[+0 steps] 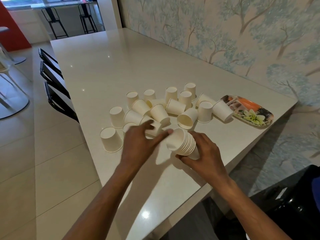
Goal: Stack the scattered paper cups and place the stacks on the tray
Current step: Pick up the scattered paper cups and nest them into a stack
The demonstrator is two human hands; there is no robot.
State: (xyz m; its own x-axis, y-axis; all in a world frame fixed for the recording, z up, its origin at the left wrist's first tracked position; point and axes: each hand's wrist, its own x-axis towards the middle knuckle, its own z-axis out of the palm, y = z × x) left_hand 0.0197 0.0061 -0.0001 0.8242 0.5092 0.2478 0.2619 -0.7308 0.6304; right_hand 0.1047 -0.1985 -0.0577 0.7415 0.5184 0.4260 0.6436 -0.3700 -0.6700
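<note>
The right hand [202,153] clamped its fingers round the sideways stack of cups [181,144] by the tabletop [103,66]'s near edge, while the left hand [140,142] spread its fingers apart over a loose cup [155,129] just left.

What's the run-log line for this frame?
phase: stacking | right hand: holds cup stack | left hand: on loose cup, grip unclear | tray: no stack yet | other cups: scattered on table

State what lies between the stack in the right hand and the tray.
In the head view, mostly bare table from stack to tray; one tipped cup lies beside the tray.
</note>
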